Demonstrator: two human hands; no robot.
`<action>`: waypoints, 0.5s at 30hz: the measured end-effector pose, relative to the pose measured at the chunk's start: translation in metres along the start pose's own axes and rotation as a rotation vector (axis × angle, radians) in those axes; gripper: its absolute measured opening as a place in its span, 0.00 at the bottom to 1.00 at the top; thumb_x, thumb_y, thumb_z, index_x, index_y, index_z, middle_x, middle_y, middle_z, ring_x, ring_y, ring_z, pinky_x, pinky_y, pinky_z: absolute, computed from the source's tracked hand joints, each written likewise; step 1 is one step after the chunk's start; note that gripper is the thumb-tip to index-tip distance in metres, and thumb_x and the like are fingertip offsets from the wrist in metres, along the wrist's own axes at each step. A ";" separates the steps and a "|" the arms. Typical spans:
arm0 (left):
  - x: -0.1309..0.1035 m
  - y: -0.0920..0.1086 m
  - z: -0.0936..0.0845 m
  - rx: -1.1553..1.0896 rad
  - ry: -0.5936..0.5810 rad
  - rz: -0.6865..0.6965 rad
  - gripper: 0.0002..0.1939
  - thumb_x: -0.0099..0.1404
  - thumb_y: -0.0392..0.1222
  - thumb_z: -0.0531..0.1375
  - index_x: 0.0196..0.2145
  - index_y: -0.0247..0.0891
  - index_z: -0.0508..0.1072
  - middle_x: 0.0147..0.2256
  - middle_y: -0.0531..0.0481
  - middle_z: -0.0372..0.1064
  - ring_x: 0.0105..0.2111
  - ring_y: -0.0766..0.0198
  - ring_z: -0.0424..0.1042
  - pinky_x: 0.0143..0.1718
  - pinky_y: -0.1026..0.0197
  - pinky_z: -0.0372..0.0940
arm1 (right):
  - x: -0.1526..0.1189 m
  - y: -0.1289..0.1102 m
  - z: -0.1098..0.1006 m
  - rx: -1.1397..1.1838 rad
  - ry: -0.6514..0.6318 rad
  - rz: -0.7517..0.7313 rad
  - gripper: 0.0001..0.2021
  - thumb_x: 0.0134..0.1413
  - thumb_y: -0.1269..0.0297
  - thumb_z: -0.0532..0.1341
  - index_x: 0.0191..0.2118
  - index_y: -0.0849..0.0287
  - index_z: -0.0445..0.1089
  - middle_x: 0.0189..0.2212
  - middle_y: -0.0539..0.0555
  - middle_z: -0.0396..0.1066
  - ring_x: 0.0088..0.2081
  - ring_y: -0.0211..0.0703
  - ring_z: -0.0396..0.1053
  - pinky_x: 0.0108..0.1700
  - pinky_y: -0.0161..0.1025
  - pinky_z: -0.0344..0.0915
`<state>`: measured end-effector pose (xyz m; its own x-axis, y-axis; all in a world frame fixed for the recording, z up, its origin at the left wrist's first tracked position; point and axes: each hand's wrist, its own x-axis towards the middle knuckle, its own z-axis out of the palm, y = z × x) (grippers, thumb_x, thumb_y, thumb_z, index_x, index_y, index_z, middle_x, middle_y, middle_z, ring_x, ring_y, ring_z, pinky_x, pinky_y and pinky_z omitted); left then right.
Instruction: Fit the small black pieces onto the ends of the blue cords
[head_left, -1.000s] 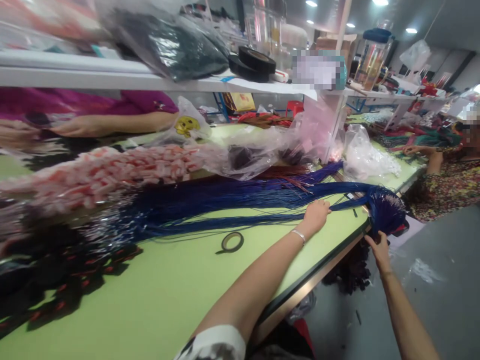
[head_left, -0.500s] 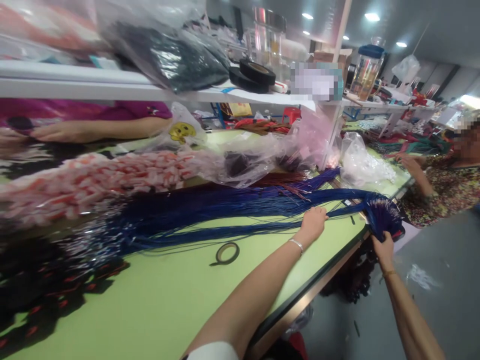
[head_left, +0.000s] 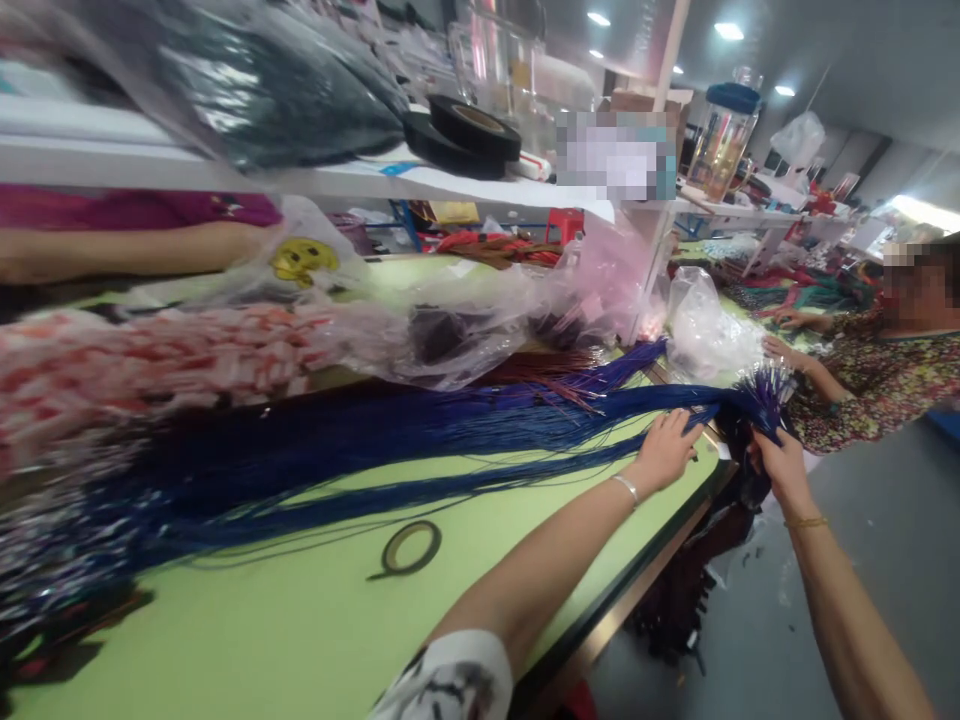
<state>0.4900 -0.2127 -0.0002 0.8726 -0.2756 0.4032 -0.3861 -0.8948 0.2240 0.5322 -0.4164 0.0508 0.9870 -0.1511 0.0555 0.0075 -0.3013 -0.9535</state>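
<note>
A long bundle of thin dark blue wires stretches along the table to its right end. My left hand, with a bracelet on the wrist, is over the nearer strands, its fingers curled about them. At the table's right corner my right hand grips the bundle close to its end. The fanned wire tips stick up above that hand, with light purple and shiny ends. A roll of dark tape lies on the green table, left of my left forearm.
White-and-orange pieces and clear plastic bags lie behind the wires. A shelf above holds black tape rolls and a lidded cup. A co-worker sits at right; another person's arm reaches in at left. Dark bundles hang below the edge.
My left hand has slid right along the wires, nearer my right hand. The right hand has raised and turned the wire end, so its tips now point upward. The view has shifted right.
</note>
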 end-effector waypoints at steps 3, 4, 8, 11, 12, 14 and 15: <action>0.027 0.002 0.020 0.050 -0.022 0.089 0.24 0.66 0.38 0.50 0.60 0.42 0.56 0.64 0.42 0.47 0.62 0.50 0.48 0.57 0.46 0.49 | 0.002 -0.009 0.008 0.033 0.007 -0.009 0.15 0.42 0.53 0.65 0.23 0.57 0.62 0.12 0.45 0.62 0.13 0.34 0.56 0.14 0.33 0.52; 0.034 0.003 0.025 0.062 -0.028 0.127 0.26 0.66 0.36 0.49 0.61 0.42 0.55 0.64 0.43 0.46 0.61 0.50 0.49 0.57 0.47 0.50 | 0.004 -0.013 0.010 0.042 0.020 -0.018 0.14 0.42 0.54 0.64 0.23 0.57 0.62 0.12 0.44 0.61 0.13 0.34 0.56 0.14 0.33 0.52; 0.054 0.003 0.037 0.058 -0.053 0.148 0.30 0.64 0.29 0.45 0.64 0.38 0.50 0.66 0.44 0.43 0.52 0.54 0.60 0.48 0.53 0.61 | 0.013 -0.026 0.016 0.085 0.072 -0.023 0.13 0.41 0.57 0.65 0.23 0.57 0.61 0.11 0.42 0.59 0.12 0.33 0.55 0.14 0.32 0.52; 0.071 -0.004 0.040 0.061 -0.065 0.039 0.30 0.64 0.29 0.44 0.64 0.36 0.51 0.64 0.40 0.47 0.46 0.54 0.64 0.42 0.54 0.64 | 0.018 -0.032 0.015 0.179 0.054 0.039 0.13 0.39 0.57 0.65 0.23 0.57 0.60 0.11 0.42 0.58 0.12 0.32 0.54 0.13 0.32 0.52; 0.078 -0.007 0.041 0.066 -0.067 -0.006 0.30 0.64 0.29 0.44 0.63 0.35 0.52 0.63 0.38 0.49 0.46 0.53 0.64 0.42 0.53 0.64 | 0.020 -0.034 0.015 0.207 0.051 0.056 0.13 0.39 0.57 0.66 0.24 0.57 0.60 0.11 0.41 0.58 0.12 0.32 0.53 0.13 0.32 0.51; 0.093 -0.017 0.041 0.068 -0.078 -0.086 0.29 0.64 0.29 0.45 0.62 0.34 0.54 0.62 0.35 0.51 0.45 0.52 0.64 0.42 0.52 0.63 | 0.025 -0.038 0.015 0.252 0.057 0.076 0.13 0.37 0.59 0.66 0.25 0.57 0.61 0.11 0.41 0.58 0.12 0.31 0.53 0.12 0.31 0.50; 0.100 -0.022 0.041 0.063 -0.088 -0.111 0.28 0.64 0.29 0.45 0.62 0.33 0.55 0.62 0.34 0.51 0.45 0.51 0.64 0.42 0.51 0.63 | 0.027 -0.039 0.015 0.272 0.060 0.082 0.13 0.37 0.59 0.66 0.25 0.57 0.61 0.11 0.41 0.58 0.12 0.31 0.53 0.12 0.31 0.50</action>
<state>0.5977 -0.2348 -0.0013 0.9328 -0.2006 0.2994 -0.2684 -0.9411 0.2055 0.5613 -0.3949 0.0854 0.9748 -0.2224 -0.0150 -0.0208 -0.0239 -0.9995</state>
